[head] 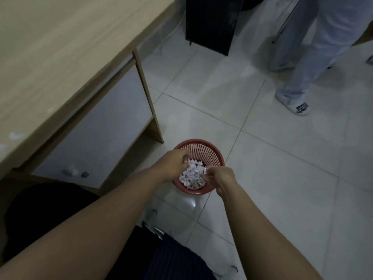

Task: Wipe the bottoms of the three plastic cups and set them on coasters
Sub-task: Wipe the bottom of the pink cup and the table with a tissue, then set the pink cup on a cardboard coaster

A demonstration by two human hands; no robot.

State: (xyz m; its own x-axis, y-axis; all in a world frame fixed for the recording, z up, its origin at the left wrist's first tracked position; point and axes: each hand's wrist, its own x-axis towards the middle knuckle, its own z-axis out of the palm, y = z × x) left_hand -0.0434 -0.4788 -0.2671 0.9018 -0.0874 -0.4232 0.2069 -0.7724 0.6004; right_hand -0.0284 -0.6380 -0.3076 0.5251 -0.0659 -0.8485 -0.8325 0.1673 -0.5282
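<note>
- Desk (50, 57) at 10 o'clock, top bare where visible; no cups or coasters in view.
- Left hand (173, 162), fingers curled over red wastebasket (201, 146); holding anything, cannot tell.
- Right hand (219, 175) pinches white scrap (204, 171) above paper bits (191, 174).
- Cups likely back on desk, left hand's side.

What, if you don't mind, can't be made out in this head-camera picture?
- Cups and coasters: none in view; the desk is cut off by the left edge.
- Left hand: curled fingers hide any grip.
- Right hand: pinches something white, too small to name.
- White scraps in the red bin: blurred.
- Bystander: cut off at the top.
</note>
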